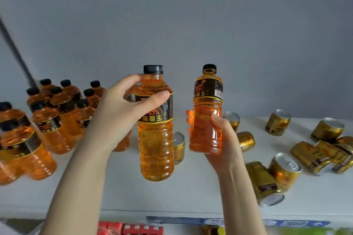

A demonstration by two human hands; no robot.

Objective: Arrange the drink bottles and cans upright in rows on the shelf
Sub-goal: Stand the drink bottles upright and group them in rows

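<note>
Nearest the camera, the left hand (122, 112) wraps the shoulder of an orange drink bottle (155, 139), thumb across the black label and fingers (131, 80) curled round the back, holding it upright above the shelf (200, 192). Just beside it, the right hand (221, 139) cups the lower body of a second orange bottle (208, 112), thumb pressed on the front, fingers closed behind it; this one also stands upright in the air, clear of the shelf.

The step in hand looks like carrying two bottles toward the standing group of black-capped bottles (57, 112) at the left. The next move calls for lowering each onto its base next to that group, in line with its rows, without knocking the neighbours.

Farther right, gold cans (282, 170) lie scattered, many on their sides and a few upright (278, 122); these are not yet arranged.
</note>
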